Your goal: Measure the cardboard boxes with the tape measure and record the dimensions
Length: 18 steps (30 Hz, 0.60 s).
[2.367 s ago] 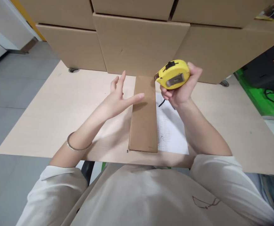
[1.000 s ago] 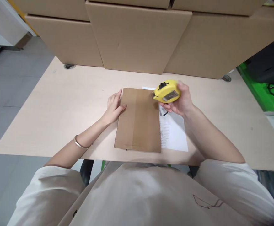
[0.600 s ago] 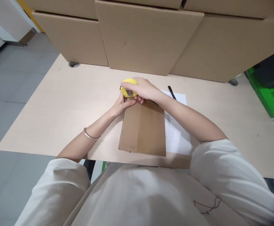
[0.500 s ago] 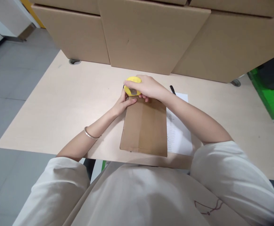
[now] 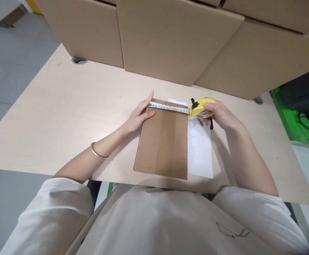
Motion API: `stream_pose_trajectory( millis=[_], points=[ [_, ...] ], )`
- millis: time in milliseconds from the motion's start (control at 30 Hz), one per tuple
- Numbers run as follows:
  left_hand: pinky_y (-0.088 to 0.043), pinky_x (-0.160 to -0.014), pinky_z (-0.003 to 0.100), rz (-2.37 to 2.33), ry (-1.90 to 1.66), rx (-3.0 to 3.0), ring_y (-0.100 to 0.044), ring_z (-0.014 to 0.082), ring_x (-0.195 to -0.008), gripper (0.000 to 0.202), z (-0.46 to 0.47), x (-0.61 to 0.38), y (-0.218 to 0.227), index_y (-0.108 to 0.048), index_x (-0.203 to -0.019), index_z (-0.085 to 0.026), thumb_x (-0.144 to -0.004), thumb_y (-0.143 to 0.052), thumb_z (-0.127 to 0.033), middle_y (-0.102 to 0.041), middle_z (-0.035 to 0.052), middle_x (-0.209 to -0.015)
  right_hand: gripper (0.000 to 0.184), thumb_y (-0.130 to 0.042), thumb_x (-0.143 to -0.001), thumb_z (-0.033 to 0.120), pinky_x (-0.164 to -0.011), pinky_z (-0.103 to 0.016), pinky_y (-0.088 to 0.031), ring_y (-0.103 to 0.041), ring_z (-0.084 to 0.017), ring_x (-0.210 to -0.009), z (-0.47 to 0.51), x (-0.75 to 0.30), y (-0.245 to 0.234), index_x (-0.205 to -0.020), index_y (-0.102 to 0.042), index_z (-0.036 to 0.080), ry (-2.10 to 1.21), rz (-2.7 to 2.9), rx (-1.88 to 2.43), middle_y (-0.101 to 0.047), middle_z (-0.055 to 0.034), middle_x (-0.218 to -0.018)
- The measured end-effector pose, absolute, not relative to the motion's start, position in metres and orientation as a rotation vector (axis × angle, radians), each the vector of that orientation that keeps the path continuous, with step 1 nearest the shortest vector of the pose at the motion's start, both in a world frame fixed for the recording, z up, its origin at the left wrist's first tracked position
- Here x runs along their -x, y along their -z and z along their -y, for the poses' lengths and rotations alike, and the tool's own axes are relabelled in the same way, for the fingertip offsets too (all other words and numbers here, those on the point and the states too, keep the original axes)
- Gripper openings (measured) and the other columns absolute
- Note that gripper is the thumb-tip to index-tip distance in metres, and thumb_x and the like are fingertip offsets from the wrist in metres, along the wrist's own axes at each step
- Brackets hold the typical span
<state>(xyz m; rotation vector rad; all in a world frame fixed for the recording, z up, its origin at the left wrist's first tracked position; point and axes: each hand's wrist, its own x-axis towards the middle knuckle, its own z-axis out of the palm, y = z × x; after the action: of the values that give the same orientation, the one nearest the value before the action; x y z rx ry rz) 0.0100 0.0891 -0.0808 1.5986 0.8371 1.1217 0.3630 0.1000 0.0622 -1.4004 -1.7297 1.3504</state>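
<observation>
A flat brown cardboard box (image 5: pixel 167 145) lies in front of me. My left hand (image 5: pixel 141 115) grips its far left corner, thumb on top and the index finger pointing away. Between that thumb and finger rests the end of a metal tape blade (image 5: pixel 167 107), drawn out across the box's far end. At the right edge of the box my right hand (image 5: pixel 219 111) is closed around a yellow tape measure (image 5: pixel 202 108), with its black wrist strap hanging below. Some of my left fingers are hidden beside the box.
A printed paper sheet (image 5: pixel 200 152) lies partly under the box, with a black pen (image 5: pixel 192 100) at its far end. Large cardboard boxes (image 5: pixel 167 42) stand along the back of the pale table (image 5: pixel 50 127). Green and black items (image 5: pixel 303 124) are at the right.
My right hand has carried the tape measure rightward from the box's left corner, drawing the blade out across the box. My left hand stays at that corner, its index finger now raised.
</observation>
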Motion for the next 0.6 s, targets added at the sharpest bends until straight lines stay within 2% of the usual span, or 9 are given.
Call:
stream_pose_trajectory(
  millis=[233,333,467,533,600],
  points=[
    [-0.025,-0.155,0.066,-0.857,-1.156,-1.521,-0.043,0.0479,-0.183,0.099,-0.082,-0.012,0.067,-0.055,-0.189,-0.037,-0.1,-0.088,-0.067,-0.061,0.007,-0.192,0.047,-0.09,-0.086,0.069,-0.038,-0.031,-0.039,-0.049,-0.017,-0.045,-0.098,-0.363,-0.044,-0.085,-0.071,0.026,-1.33,1.616,1.376,-0.066,-0.0033,-0.064],
    [-0.023,-0.156,0.064,-0.873,-1.146,-1.5,-0.04,0.0475,-0.186,0.101,-0.081,-0.01,0.066,-0.054,-0.189,-0.037,-0.099,-0.089,-0.065,-0.059,0.0068,-0.193,0.047,-0.091,-0.084,0.07,-0.037,-0.03,-0.039,-0.048,-0.016,-0.045,-0.099,-0.364,-0.04,-0.087,-0.074,0.026,-1.356,1.599,1.371,-0.065,-0.0018,-0.062],
    [-0.025,-0.156,0.064,-0.894,-1.136,-1.469,-0.041,0.048,-0.186,0.108,-0.082,-0.009,0.071,-0.046,-0.193,-0.036,-0.098,-0.09,-0.066,-0.063,0.0097,-0.188,0.048,-0.092,-0.083,0.07,-0.038,-0.029,-0.038,-0.05,-0.016,-0.046,-0.098,-0.367,-0.045,-0.088,-0.074,0.025,-1.369,1.624,1.355,-0.066,-0.0022,-0.064],
    [-0.028,-0.155,0.067,-0.889,-1.132,-1.447,-0.037,0.0482,-0.188,0.116,-0.083,-0.01,0.075,-0.036,-0.196,-0.04,-0.098,-0.091,-0.067,-0.058,0.0092,-0.192,0.048,-0.094,-0.084,0.069,-0.039,-0.029,-0.038,-0.051,-0.016,-0.048,-0.095,-0.366,-0.052,-0.087,-0.072,0.026,-1.362,1.629,1.365,-0.067,-0.0028,-0.066],
    [-0.032,-0.154,0.071,-0.87,-1.111,-1.403,-0.033,0.0475,-0.191,0.128,-0.085,-0.011,0.082,-0.02,-0.199,-0.045,-0.096,-0.092,-0.07,-0.046,0.0083,-0.2,0.048,-0.093,-0.086,0.068,-0.04,-0.03,-0.038,-0.051,-0.017,-0.048,-0.091,-0.362,-0.061,-0.086,-0.07,0.026,-1.342,1.631,1.362,-0.065,-0.0022,-0.065]
  ],
)
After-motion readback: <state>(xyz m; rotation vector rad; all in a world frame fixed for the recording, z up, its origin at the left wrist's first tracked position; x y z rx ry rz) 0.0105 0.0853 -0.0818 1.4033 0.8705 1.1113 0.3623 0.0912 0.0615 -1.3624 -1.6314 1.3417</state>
